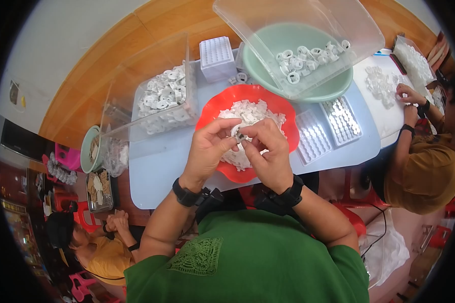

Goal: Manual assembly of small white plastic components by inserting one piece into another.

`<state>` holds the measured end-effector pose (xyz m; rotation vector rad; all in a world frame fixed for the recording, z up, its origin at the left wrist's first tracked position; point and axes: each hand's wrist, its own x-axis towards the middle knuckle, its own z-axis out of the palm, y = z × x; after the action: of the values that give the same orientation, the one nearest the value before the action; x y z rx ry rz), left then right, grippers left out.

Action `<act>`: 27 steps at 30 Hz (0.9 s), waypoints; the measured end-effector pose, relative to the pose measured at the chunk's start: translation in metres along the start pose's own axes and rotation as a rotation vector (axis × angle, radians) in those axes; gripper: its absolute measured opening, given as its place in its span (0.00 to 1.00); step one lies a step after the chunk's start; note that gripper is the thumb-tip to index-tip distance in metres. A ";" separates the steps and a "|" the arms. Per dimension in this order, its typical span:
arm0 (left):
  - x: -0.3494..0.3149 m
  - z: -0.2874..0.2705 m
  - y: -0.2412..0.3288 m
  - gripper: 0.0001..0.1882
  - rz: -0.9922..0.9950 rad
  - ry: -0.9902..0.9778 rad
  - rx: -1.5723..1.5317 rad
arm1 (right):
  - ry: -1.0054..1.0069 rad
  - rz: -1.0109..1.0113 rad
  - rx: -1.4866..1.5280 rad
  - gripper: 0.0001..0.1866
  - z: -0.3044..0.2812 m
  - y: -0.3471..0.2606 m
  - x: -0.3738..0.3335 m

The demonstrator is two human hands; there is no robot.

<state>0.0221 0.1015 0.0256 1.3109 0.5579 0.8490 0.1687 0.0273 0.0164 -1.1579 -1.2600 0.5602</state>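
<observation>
Over a red wavy-rimmed bowl heaped with small white plastic parts, my left hand and my right hand meet at the fingertips. Both pinch one small white part between thumb and fingers. Each wrist wears a black band. The piece itself is mostly hidden by my fingers.
A clear tilted bin of white ring parts stands left; another clear bin leans over a green bowl behind. Two white grid trays lie right of the red bowl, a white block behind. Other people work at right and lower left.
</observation>
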 end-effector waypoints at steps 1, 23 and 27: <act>0.000 -0.002 -0.001 0.19 0.001 -0.014 0.019 | 0.002 -0.010 -0.027 0.14 0.000 -0.001 0.000; -0.006 0.003 0.002 0.18 0.178 -0.070 0.499 | 0.029 -0.208 -0.237 0.06 -0.004 0.006 0.007; -0.005 0.008 0.004 0.19 0.216 -0.060 0.553 | 0.079 -0.267 -0.288 0.06 -0.004 0.005 0.006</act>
<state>0.0242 0.0925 0.0302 1.9219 0.6367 0.8584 0.1751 0.0329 0.0145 -1.2095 -1.4303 0.1358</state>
